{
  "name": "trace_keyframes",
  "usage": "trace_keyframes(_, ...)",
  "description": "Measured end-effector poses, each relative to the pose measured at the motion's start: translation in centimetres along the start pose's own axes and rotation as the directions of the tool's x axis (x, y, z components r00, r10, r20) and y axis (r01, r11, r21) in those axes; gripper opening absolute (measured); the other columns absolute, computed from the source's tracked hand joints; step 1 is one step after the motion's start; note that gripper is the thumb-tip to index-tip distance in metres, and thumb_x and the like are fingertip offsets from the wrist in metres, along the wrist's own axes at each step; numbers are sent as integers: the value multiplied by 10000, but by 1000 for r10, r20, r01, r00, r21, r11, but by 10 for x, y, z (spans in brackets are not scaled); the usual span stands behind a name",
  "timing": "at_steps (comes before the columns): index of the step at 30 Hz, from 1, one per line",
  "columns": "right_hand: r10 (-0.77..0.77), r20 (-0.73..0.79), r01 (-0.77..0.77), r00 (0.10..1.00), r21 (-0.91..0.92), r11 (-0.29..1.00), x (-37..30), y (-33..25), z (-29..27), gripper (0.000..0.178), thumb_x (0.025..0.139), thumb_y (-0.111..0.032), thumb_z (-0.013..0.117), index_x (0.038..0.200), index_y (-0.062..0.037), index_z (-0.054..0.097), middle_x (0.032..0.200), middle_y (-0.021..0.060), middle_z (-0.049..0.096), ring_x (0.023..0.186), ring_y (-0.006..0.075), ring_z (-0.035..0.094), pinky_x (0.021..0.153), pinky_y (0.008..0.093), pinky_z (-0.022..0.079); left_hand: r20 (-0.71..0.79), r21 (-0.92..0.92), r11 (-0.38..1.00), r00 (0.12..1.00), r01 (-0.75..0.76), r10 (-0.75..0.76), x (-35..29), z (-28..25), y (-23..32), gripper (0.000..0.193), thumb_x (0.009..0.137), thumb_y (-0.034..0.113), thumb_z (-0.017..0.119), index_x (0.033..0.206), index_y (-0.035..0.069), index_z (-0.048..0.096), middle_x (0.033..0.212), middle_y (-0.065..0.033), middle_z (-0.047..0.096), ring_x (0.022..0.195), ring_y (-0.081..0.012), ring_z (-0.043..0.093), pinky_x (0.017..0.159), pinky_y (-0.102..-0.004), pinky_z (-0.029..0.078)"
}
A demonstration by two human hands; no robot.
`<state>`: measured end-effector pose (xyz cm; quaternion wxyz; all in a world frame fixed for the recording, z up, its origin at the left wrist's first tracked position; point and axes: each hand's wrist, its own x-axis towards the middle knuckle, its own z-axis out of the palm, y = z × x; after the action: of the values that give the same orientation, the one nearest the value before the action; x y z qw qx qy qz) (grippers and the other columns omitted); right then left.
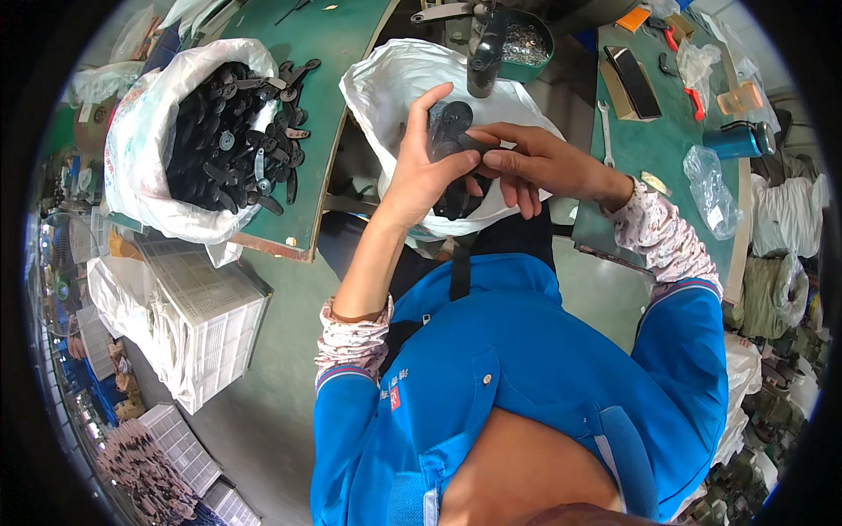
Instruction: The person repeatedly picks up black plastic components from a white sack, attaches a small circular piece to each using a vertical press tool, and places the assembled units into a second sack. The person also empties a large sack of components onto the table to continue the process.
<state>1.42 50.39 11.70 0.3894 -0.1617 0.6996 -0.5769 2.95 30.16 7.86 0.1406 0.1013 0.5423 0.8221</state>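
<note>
Over an open white bag (377, 74), my two hands meet at a black plastic part with a round, disc-like end (455, 117). My left hand (427, 167) grips it from the left, its thumb bent across and its index finger raised. From the right, my right hand (544, 162) closes its thumb and index finger on the same part, close to the left thumb; the other fingers curl below. Fingers hide much of the part. More black pieces (456, 202) lie inside the bag beneath my hands.
A white sack (140, 167) spilling black plastic pieces (224, 140) stands on the left green table. Just beyond my hands are a dark machine cylinder (485, 57) and a green bin of small metal parts (526, 44). The right table carries a wrench (606, 131), phone (633, 83) and blue flask (737, 140).
</note>
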Motion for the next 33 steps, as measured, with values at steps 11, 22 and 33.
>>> trace_keyframes(11, -88, -212, 125, 973, 168, 978, -21, 22, -5, 288, 950, -161, 424, 1166, 3, 520, 814, 62, 601, 668, 96, 571, 563, 229, 457, -159, -22, 1000, 987, 5, -8, -2, -7, 4, 734, 814, 14, 598, 1433, 58, 206, 827, -141, 612, 583, -183, 596, 442, -257, 430)
trace_keyframes(22, -443, -372, 413, 816, -160, 896, 3, 4, 2, 298, 940, -201, 583, 1180, -31, 631, 723, 7, 573, 649, 63, 514, 586, 219, 420, 71, 25, 992, 989, 127, -129, -6, 9, 10, 777, 796, -44, 598, 1451, 65, 194, 713, -73, 559, 528, -138, 557, 432, -254, 409)
trace_keyframes(33, -500, -518, 451, 694, -229, 863, 6, -26, -35, 243, 922, -174, 602, 1102, -11, 596, 922, 58, 673, 713, 112, 666, 527, 190, 451, -7, -40, 985, 986, 166, -167, 4, 5, -12, 510, 821, -25, 641, 1278, 34, 422, 830, -74, 595, 603, -148, 598, 475, -255, 446)
